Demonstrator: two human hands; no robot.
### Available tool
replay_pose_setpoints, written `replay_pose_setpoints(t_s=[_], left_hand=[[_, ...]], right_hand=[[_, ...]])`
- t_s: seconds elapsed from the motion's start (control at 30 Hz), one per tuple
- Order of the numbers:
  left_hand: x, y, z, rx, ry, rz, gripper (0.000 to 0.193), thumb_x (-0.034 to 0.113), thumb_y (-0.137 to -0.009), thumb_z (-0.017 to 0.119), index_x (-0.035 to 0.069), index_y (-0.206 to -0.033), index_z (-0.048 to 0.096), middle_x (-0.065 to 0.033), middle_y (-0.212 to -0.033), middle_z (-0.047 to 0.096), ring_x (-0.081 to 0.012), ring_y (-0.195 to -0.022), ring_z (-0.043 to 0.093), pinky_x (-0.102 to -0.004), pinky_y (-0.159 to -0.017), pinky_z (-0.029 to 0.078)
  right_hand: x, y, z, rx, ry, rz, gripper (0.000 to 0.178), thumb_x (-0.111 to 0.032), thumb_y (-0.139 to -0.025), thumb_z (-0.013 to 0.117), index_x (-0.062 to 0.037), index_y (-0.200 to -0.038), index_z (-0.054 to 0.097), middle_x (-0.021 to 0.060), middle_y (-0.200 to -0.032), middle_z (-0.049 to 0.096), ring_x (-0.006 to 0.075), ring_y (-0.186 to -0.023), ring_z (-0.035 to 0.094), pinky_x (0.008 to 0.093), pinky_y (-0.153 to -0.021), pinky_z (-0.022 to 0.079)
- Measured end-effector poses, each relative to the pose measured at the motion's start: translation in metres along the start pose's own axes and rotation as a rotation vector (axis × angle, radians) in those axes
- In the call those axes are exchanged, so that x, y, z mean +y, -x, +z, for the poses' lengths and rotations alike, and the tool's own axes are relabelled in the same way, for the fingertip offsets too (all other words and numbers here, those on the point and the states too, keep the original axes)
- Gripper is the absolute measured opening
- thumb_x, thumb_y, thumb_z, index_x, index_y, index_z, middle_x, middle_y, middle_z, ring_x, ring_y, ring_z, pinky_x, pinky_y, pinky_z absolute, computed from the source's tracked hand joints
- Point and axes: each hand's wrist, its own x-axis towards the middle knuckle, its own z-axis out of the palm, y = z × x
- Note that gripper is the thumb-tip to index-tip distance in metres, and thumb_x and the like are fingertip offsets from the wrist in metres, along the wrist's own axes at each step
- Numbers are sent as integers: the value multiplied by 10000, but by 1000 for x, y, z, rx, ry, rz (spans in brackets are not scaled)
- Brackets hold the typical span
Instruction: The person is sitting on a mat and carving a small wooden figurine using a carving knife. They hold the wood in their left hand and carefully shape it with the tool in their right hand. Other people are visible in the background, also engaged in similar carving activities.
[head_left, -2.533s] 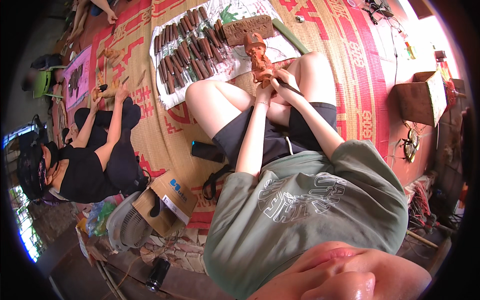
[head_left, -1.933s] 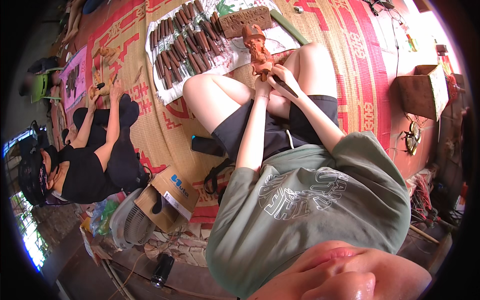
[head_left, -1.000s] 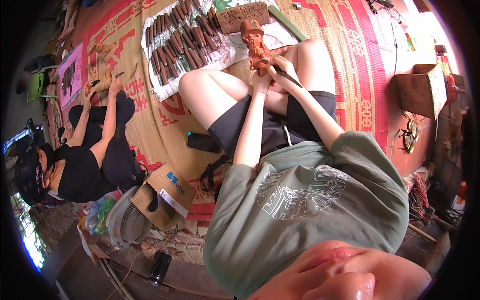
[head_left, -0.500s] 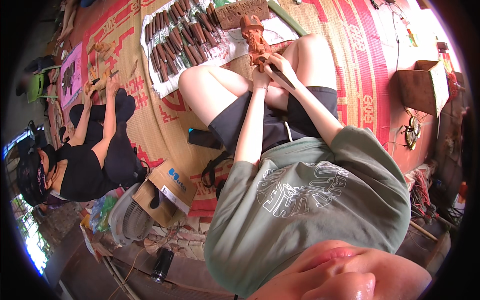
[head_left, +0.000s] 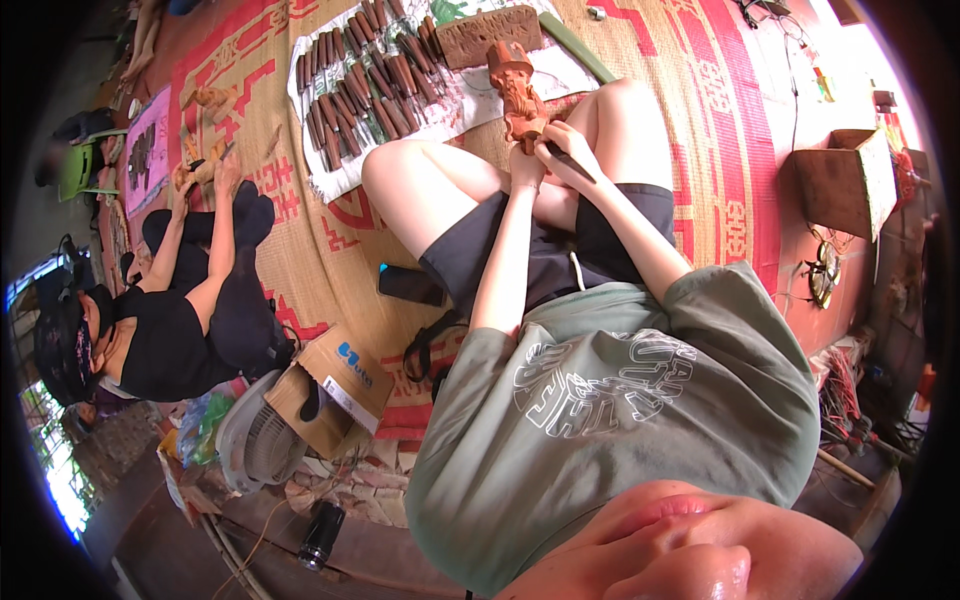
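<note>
A reddish-brown carved wooden figure (head_left: 522, 105) stands out between my bent knees, its lower end at my hands. My left hand (head_left: 526, 168) is closed round that lower end. Just to its right, my right hand (head_left: 570, 150) is closed on a carving chisel (head_left: 588, 171). The chisel's dark shaft slants back along my right wrist, and its tip meets the figure's base near my left fingers. Exactly where the edge touches is too small to make out.
Several wooden-handled carving tools (head_left: 365, 85) lie in rows on a white cloth (head_left: 313, 178), beside a carved block (head_left: 488, 38) and a green bar (head_left: 580, 50). A phone (head_left: 410, 284) rests left of my thigh. Another person (head_left: 165, 340) carves at the left, near a cardboard box (head_left: 335, 390).
The chisel and my right hand have shifted slightly, with the shaft lying flatter. The whole view has moved a little; my left hand still holds the figure.
</note>
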Motion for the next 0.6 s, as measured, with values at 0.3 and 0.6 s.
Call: replay_pose_setpoints(t_s=[0.3, 0.6], left_hand=[[-1, 2, -2, 86, -128, 140, 309, 263, -725, 672, -18, -743, 543, -71, -607, 577, -131, -483, 552, -243, -402, 425], [20, 15, 3, 63, -329, 121, 281, 240, -731, 658, -22, -744, 556, -75, -614, 581, -137, -480, 563, -255, -380, 433]], right_hand=[[-9, 0, 0, -59, 33, 4, 128, -120, -739, 536, 0, -716, 501, 141, -701, 495, 301, -696, 526, 384, -647, 434], [1, -3, 1, -14, 51, -40, 115, -93, -732, 538, 4, -698, 487, 155, -712, 485, 317, -690, 514, 385, -653, 434]])
